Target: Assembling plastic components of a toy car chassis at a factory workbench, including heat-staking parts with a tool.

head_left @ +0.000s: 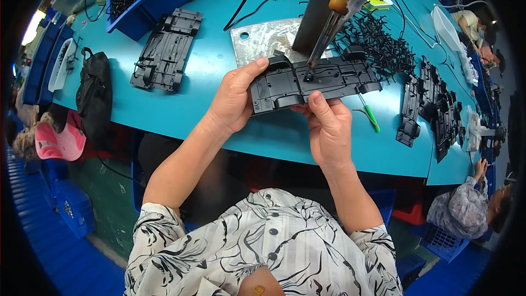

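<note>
Patterned cloth of a white shirt (268, 235), brushed with black strokes, fills the near side of the metal plate (255, 38). Between shirt and plate, close to the plate's near edge, a black plastic panel (285, 87) is held in both hands. The left hand (234, 98) grips its left end, thumb pressed on top; the right hand (331, 131) pinches its near edge, thumb over and fingers curled below. Above the panel hangs a tool with a slim metal tip (319, 49); whether that tip touches is hard to tell. Good work here would seem to need a level, steady panel and fingertips well clear of the metal. The panel is matte, ribbed and moulded with rounded arches; the plate is scuffed and greyish. Left of the plate lies a similar panel (166, 52); right of it, a tangled heap of thin black pieces (381, 44).
</note>
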### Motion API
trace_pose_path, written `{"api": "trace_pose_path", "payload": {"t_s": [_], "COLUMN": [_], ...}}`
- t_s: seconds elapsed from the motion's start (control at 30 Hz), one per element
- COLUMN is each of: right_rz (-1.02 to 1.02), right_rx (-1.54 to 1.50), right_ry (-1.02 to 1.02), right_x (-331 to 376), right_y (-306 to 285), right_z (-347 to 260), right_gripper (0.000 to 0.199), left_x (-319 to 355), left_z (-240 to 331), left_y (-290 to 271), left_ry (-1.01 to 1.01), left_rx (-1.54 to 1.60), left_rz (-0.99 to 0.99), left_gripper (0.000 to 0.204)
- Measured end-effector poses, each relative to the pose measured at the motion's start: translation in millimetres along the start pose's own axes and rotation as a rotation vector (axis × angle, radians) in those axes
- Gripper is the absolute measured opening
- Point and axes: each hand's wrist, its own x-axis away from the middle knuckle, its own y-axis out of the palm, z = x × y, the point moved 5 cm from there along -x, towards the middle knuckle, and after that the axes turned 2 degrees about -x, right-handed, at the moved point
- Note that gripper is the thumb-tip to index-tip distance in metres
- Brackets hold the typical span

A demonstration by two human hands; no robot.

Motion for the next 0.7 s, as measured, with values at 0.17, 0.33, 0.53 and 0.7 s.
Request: {"api": "trace_pose_path", "payload": {"t_s": [0.17, 0.33, 0.53, 0.7], "right_rz": [0.000, -0.007, -0.011, -0.012], "right_rx": [0.002, 0.013, 0.022, 0.015], "right_ry": [0.000, -0.001, -0.007, -0.003], "right_x": [-0.7, -1.1, -1.1, -1.6], "right_y": [-1.0, -0.2, -0.1, -1.5], "right_z": [0.7, 0.3, -0.3, -0.2], "right_gripper": [0.024, 0.024, 0.025, 0.025], "left_x": [0.2, 1.0, 1.7, 2.2], "left_z": [0.6, 0.6, 1.0, 1.3], "left_y": [-0.4, -2.2, -1.3, -0.8], "left_ry": [0.000, -0.005, -0.003, -0.010], "left_rx": [-0.008, -0.021, -0.026, -0.036], "left_rz": [0.011, 0.024, 0.026, 0.022], "left_gripper": [0.036, 0.035, 0.036, 0.036]}}
